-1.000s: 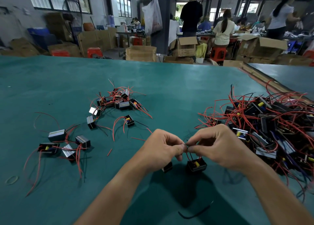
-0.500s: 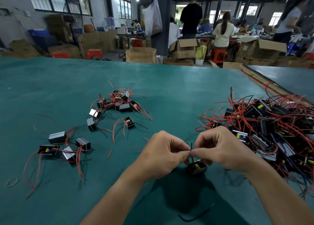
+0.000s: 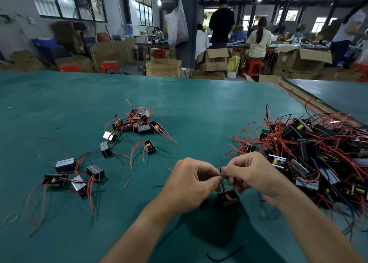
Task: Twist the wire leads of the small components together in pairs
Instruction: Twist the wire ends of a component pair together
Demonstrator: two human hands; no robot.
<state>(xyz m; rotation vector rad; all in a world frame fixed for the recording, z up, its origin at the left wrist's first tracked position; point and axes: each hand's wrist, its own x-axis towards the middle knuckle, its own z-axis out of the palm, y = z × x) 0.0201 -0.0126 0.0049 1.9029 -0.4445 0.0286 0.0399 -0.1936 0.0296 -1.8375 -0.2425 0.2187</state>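
The green table [image 3: 199, 107] fills most of my view. On its right side lies a big pile [image 3: 318, 153] of small black components, tangled in red and black leads, some showing yellow parts and silver faces.

Beyond the far edge I see cardboard boxes. One [image 3: 214, 60] stands with its flaps up and another [image 3: 304, 59] is open too, but I cannot tell what is in either.

Mid-table sits a cluster [image 3: 139, 123] of components with red leads sticking out, and a few loose ones lie just near it. At the left is a smaller group [image 3: 75, 175] of four, their red leads trailing toward me.

My left hand [image 3: 189, 183] and right hand [image 3: 256, 175] meet at the near centre, fingertips touching. Both are curled and pinch the leads [image 3: 223, 187] between thumb and fingers.

Just below the hands is a component [image 3: 228, 199]: a black block, open on top, with yellow and blue parts inside. Its thin red leads rise to the pinch, and a short black tip pokes up above it. I cannot tell whether the block touches the table. A second dark block [image 3: 203, 203] shows partly under my left hand.

A black offcut [image 3: 225, 254] lies near me, and a rubber band [image 3: 11, 218] lies far left.
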